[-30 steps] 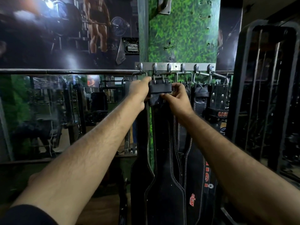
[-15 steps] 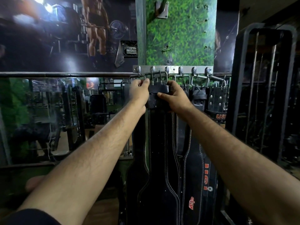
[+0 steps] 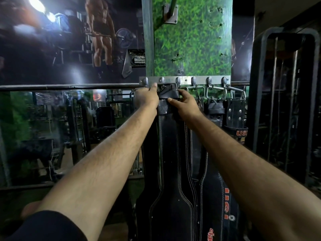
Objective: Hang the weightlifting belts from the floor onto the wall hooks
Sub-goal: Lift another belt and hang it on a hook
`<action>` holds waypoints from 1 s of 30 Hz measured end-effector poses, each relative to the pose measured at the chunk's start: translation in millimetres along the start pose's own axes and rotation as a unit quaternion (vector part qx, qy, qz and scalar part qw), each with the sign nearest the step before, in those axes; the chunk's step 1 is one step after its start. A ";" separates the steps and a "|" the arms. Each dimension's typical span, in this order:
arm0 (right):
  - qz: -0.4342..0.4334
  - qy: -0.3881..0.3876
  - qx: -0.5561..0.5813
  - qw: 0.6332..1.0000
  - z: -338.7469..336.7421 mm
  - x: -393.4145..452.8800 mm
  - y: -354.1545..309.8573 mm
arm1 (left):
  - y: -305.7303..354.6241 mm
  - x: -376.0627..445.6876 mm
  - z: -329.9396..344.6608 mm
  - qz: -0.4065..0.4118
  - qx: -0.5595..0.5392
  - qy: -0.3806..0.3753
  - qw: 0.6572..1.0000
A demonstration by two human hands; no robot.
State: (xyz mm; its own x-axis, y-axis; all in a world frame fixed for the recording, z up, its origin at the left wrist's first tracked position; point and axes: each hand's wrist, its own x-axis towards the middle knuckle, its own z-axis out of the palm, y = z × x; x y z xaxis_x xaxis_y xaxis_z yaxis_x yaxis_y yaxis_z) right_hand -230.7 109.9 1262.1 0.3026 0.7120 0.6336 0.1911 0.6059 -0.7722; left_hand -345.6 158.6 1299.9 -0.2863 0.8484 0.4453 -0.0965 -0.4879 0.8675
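Hook rail [image 3: 185,80]: fixed across the foot of a pillar panel [image 3: 191,40], a bracket [image 3: 170,13] above it. Belt [image 3: 171,153]: hangs below the rail's left part, before the pillar. Left hand [image 3: 146,100]: at the belt's top, left side, touching the rail. Right hand [image 3: 186,106]: at the belt's top, right side. Further belts [image 3: 214,188]: hanging to the right, partly behind the first. Short straps [image 3: 235,112]: under the rail's right end. Frame [image 3: 284,101]: far right. Mirror [image 3: 60,127]: left, under a horizontal bar [image 3: 69,87].

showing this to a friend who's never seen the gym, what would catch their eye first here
Two bare forearms run up the middle to the left hand and right hand, both gripping the top of a black belt at the metal hook rail. Behind the rail a bright green grass-patterned panel stands out in the dark room. More belts hang to the right.
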 end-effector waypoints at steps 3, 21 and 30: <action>0.005 -0.010 -0.013 1.000 0.4 9.2 12.0 | -5.7 4.1 1.4 0.019 0.028 0.021 0.999; 0.050 -0.043 0.017 0.998 -5.4 -136.2 156.6 | -175.6 -94.2 -54.4 0.010 -0.042 -0.170 0.984; 0.154 -0.070 -0.054 0.984 -30.7 -225.5 240.2 | -292.8 -183.6 -134.2 -0.034 0.114 -0.206 0.971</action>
State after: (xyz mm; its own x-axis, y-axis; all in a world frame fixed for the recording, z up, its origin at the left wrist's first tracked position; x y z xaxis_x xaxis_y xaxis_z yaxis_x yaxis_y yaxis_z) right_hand -224.4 84.0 932.3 0.2318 0.9026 0.3626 0.2110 0.3172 -0.9246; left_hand -392.8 118.1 934.4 0.1232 0.9100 0.3959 0.1250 -0.4100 0.9035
